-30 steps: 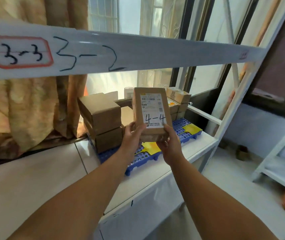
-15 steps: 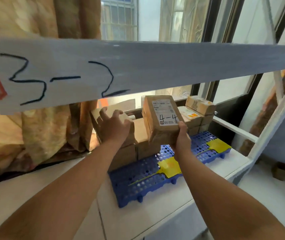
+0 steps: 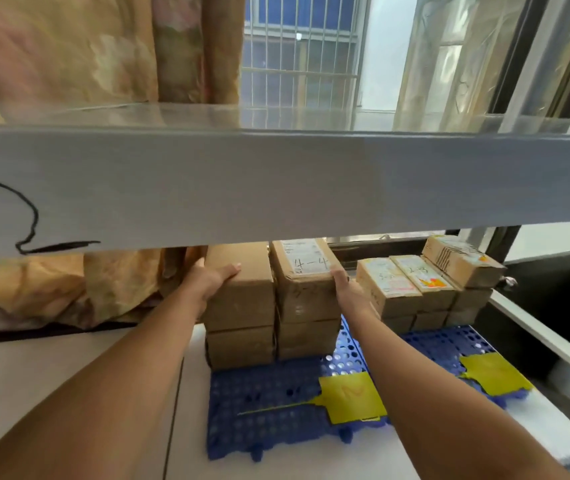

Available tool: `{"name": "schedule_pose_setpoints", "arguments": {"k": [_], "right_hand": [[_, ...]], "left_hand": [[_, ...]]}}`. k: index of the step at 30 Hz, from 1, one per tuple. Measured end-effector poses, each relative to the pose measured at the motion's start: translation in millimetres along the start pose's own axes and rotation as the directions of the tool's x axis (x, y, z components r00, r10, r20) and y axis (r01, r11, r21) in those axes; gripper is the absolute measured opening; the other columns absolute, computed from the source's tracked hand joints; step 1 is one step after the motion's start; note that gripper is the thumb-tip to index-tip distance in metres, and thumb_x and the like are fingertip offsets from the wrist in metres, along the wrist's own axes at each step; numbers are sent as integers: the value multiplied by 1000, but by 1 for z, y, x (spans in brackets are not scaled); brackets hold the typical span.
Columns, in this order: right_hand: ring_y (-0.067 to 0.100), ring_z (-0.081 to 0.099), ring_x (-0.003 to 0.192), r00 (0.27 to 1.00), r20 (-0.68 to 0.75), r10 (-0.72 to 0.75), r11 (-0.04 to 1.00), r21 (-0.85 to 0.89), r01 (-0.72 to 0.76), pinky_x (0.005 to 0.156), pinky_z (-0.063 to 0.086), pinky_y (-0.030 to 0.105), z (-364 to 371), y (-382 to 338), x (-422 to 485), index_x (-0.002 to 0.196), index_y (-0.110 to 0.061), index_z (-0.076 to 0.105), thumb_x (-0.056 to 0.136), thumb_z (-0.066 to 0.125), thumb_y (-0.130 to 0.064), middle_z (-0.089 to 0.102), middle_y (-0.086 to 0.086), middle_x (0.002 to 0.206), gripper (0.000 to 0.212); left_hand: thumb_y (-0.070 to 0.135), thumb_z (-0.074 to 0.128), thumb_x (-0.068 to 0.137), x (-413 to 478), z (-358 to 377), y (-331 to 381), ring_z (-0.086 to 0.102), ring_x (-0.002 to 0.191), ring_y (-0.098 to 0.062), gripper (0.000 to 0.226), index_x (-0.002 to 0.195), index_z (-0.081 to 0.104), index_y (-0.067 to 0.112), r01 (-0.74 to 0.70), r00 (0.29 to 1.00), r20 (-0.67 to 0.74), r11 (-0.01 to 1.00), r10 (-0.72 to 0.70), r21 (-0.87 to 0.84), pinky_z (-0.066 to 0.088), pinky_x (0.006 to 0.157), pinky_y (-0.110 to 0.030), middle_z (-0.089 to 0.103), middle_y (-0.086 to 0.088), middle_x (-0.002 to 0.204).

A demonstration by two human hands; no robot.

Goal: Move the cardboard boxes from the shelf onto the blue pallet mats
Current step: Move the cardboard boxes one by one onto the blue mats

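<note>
Both arms reach in under the grey shelf rail [image 3: 276,181], which crosses the view at 12 o'clock and bears a black marker stroke at its 9 o'clock end. The hands are apart, one on each of two neighbouring stacks. The left hand [image 3: 212,277] lies over the top near-left edge of the plain box [image 3: 242,296], fingers fairly straight across the lid, pinching nothing. The right hand [image 3: 347,289] holds the 4-4 box [image 3: 302,282] at its near-right corner, thumb up along the edge; the fingers behind the side are hidden. The 4-4 box sits level on top of a lower box [image 3: 307,337], touching the plain box at its 9 o'clock side. Both stacks are two high and stand at the far end of the left blue mat [image 3: 269,417]. A yellow tag [image 3: 352,396] lies on that mat at 4 o'clock from the stacks. At 3 o'clock of the right hand stands a separate cluster of labelled boxes [image 3: 415,282], stacked at the far end of the right blue mat [image 3: 449,341], which carries a second yellow tag [image 3: 491,370]. The mats rest on a white shelf board [image 3: 68,368]. A tan curtain [image 3: 51,46] hangs at 10 o'clock and a barred window [image 3: 300,57] shows at 12 o'clock.
</note>
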State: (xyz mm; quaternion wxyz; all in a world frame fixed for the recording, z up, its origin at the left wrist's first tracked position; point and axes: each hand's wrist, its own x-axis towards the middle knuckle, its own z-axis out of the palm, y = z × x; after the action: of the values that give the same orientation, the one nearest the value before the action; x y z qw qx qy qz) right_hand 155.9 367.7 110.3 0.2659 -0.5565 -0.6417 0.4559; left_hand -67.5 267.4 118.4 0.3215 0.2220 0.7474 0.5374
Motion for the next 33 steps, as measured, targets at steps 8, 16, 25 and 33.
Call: {"name": "schedule_pose_setpoints", "arguments": {"k": [8, 16, 25, 33], "right_hand": [[21, 46, 104, 982, 179, -57, 987, 157, 29, 81, 31, 30, 2, 6, 13, 140, -15, 43, 95, 35, -56, 53, 10, 132, 61], [24, 53, 111, 964, 235, -124, 984, 155, 88, 85, 46, 40, 1, 15, 28, 135, -16, 46, 90, 37, -65, 57, 9, 126, 67], [25, 51, 113, 979, 157, -133, 983, 148, 109, 84, 34, 32, 1, 16, 20, 137, -17, 48, 91, 27, -68, 56, 6, 127, 71], [36, 45, 124, 964, -237, 120, 939, 341, -33, 92, 35, 42, 36, 41, -22, 136, -14, 42, 96, 23, -60, 42, 20, 140, 64]], "left_hand": [[48, 73, 75, -6, 3, -1, 58, 106, -38, 78, 140, 34, 29, 63, 998, -5, 997, -64, -51, 50, 85, -60, 55, -14, 122], [44, 67, 82, -11, 3, 1, 60, 99, -36, 66, 138, 34, 33, 114, 993, 40, 991, -112, -72, 55, 73, -52, 56, -16, 118], [57, 65, 78, -17, 13, -2, 59, 105, -32, 77, 133, 42, 8, -65, 960, -263, 991, 94, 115, 54, 85, -46, 57, -9, 118], [58, 26, 96, -46, 6, -22, 50, 121, -29, 68, 136, 43, 6, -58, 926, -372, 952, -60, -299, 41, 103, -40, 49, -11, 136]]}}
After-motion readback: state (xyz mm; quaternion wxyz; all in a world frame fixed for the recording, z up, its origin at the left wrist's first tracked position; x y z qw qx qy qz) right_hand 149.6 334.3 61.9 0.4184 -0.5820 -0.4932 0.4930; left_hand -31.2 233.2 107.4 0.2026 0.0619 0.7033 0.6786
